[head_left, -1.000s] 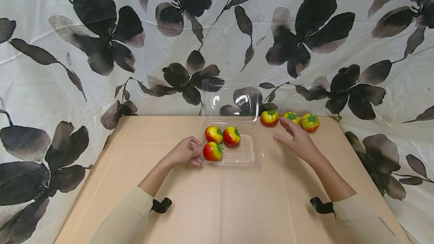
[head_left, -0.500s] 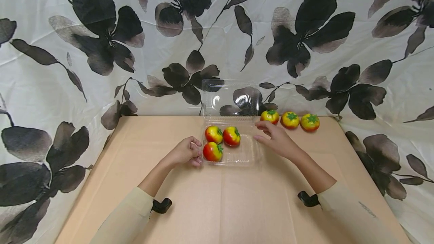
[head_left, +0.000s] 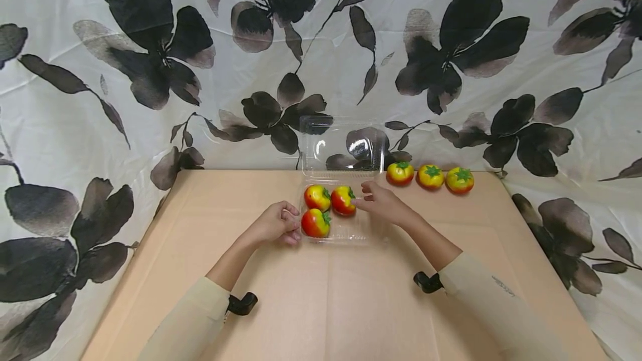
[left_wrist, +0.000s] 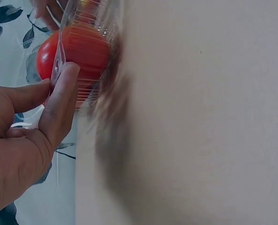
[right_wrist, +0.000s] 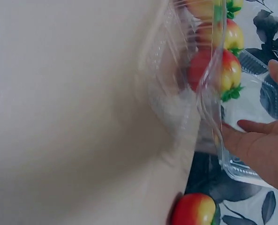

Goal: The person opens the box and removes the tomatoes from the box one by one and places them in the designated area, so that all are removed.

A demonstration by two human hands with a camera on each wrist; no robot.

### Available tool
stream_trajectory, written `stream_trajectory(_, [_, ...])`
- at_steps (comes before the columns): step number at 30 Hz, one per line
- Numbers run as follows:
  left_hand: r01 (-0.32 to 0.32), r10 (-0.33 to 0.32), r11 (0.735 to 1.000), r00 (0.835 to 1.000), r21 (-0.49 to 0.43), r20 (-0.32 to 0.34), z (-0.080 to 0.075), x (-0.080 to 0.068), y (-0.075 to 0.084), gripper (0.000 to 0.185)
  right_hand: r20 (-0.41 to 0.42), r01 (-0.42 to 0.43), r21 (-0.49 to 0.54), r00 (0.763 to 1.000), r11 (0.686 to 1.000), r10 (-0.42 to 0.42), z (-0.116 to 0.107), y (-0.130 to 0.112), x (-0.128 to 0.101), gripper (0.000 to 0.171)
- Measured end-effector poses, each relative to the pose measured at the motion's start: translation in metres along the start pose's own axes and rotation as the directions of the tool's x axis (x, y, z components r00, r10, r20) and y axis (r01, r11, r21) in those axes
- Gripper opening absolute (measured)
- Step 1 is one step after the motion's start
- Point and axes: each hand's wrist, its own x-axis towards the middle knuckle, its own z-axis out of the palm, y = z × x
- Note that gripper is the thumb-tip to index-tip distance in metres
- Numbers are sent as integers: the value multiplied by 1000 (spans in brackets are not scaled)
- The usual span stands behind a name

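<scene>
Red-and-yellow fruits (head_left: 315, 224), six counted, are wearing green leafy tops. Three are lying in a clear container (head_left: 357, 232), filling its left and middle: two at the rear, one at the front left. The other three are sitting in a row at the far edge of the surface (head_left: 326, 299), to the right of the container.

Writing: a small dark mark is showing on the right sleeve (head_left: 481, 288), too small to read.

Left hand (head_left: 273, 224): thumb and finger are pinching the container's left rim, just beside the front-left fruit.

Right hand (head_left: 383, 203): fingers and thumb are spreading apart, gripping nothing, reaching over the container's right side. The thumb tip is pointing at the rear-right fruit; cannot tell whether it is touching.

Other counts: one container, its single clear lid (head_left: 343, 152) standing raised behind; two black wrist devices (head_left: 243, 303), one showing at each cuff. One pale cloth (head_left: 346, 77) with dark printed flowers is hanging behind the surface.
</scene>
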Motion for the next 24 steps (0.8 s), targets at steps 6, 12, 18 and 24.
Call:
stream_trajectory(6, [-15,15,999,1000,-34,-8,1,3,-4,29,4,-105,11,995,994,105,10,-2,11,92])
stream_trajectory(12, [-22,21,999,1000,-38,-10,0,2,-5,29,-5,-196,16,981,980,196,20,-5,15,92])
stream_trajectory(18, [-14,13,999,1000,-38,-17,0,2,-5,30,-4,-251,40,968,967,251,28,-5,21,90])
stream_trajectory(24, [-14,13,998,1000,-55,-26,1,3,-5,31,-16,-268,83,963,960,270,33,-4,27,89])
